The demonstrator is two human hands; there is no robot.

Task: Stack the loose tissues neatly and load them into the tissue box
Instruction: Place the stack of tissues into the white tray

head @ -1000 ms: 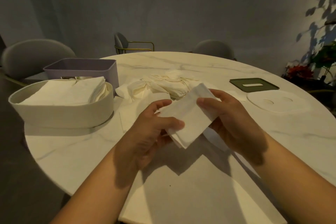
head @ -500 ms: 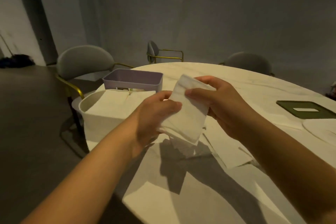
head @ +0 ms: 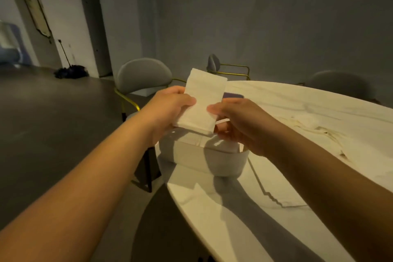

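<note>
Tissues [head: 203,102] folded into a narrow white rectangle are held in the air by both hands, above a white tissue box [head: 223,162] with rounded corners. The rectangle's long axis runs from the person's side up and away, leaning slightly to the right. Its far short edge points toward the back wall and its near short edge hangs just over the box opening. Its facing surface is plain white. The left hand [head: 168,110] pinches the left long edge, thumb on top. The right hand [head: 238,122] pinches the right long edge nearer the lower corner, fingers curled beneath. Inside the box lie more white tissues. The box sits close to the left rim of a pale marble tabletop [head: 297,176]. Behind the held rectangle shows part of a purple box [head: 232,95]. Crumpled loose tissues [head: 314,127] lie on the tabletop further right.
</note>
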